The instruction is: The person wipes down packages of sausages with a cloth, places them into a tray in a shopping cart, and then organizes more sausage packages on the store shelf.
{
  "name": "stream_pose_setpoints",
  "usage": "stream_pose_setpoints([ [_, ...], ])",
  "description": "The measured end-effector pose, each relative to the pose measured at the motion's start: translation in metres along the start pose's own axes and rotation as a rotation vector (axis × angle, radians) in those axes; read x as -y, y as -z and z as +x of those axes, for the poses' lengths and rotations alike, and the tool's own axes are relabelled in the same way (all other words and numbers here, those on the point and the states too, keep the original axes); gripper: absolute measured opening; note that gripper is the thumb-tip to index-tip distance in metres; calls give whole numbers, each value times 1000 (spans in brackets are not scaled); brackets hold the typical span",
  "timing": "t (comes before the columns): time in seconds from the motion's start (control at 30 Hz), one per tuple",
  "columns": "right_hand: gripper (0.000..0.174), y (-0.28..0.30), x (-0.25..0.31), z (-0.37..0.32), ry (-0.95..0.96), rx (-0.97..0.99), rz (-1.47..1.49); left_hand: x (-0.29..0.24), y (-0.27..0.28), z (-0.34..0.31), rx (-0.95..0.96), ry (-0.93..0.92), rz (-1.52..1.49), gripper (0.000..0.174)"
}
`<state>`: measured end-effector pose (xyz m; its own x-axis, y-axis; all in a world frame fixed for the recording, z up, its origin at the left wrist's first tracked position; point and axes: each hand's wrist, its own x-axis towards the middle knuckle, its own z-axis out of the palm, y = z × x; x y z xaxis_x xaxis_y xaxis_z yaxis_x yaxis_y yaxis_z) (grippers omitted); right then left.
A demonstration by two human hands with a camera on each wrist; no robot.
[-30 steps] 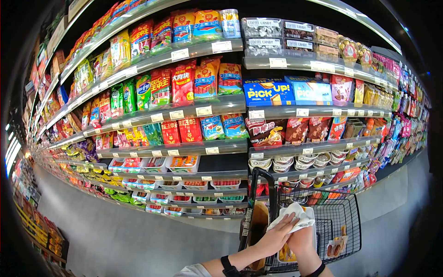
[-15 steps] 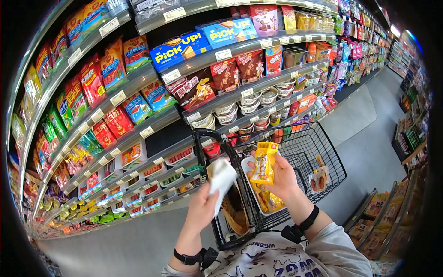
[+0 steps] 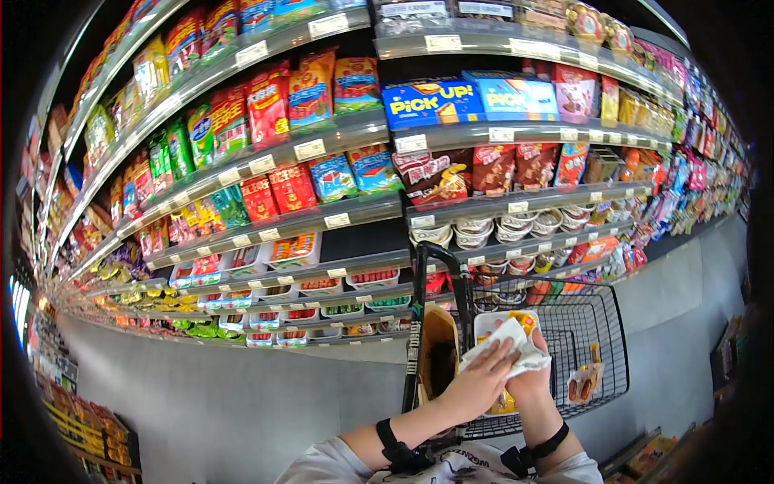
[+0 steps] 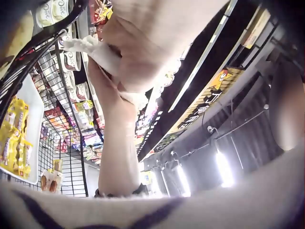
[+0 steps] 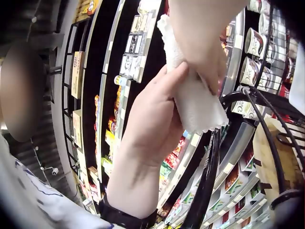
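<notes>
My left hand [image 3: 486,377] holds a folded white wipe [image 3: 509,348], its thumb lying over the wipe in the right wrist view. The fingers press the wipe against a yellow snack packet [image 3: 526,320] in my right hand [image 3: 534,382]; only the packet's upper end shows past the wipe. In the left wrist view the hands meet around the wipe and the packet is hidden. Below them, a white tray [image 4: 34,109] of similar yellow packets [image 4: 16,138] sits on the shopping cart [image 3: 592,294].
A brown paper bag [image 3: 439,343] stands at the cart's handle side. A small sausage pack [image 3: 584,383] lies in the wire basket. Ahead run shelves with candy bags, blue Pick Up boxes [image 3: 431,102] and stacked cups [image 3: 473,232]. Grey floor [image 3: 242,403] lies to the left.
Half a second ago the hands were apart, the packet raised face up in the right hand. They have come together again, wipe over packet. The head view swung right, then back.
</notes>
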<state>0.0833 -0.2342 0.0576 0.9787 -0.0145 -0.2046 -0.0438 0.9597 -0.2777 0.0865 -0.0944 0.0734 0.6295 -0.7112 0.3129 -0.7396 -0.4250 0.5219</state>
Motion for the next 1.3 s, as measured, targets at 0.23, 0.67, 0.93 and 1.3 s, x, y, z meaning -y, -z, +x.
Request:
stream_pose_setpoints([
  [0.23, 52, 29, 2, 17, -13, 72, -125, 1, 5, -24, 139, 29, -122, 41],
  [0.67, 32, 30, -1, 20, -165, -101, -322, 41, 74, -46, -375, 668, -605, 34],
  [0.93, 38, -13, -45, 16, -196, -90, -324, 18, 29, -8, -266, 165, 53, 47],
  [1.3, 44, 5, -15, 12, -250, 13, 62, 13, 31, -26, -93, 0, 144, 46],
])
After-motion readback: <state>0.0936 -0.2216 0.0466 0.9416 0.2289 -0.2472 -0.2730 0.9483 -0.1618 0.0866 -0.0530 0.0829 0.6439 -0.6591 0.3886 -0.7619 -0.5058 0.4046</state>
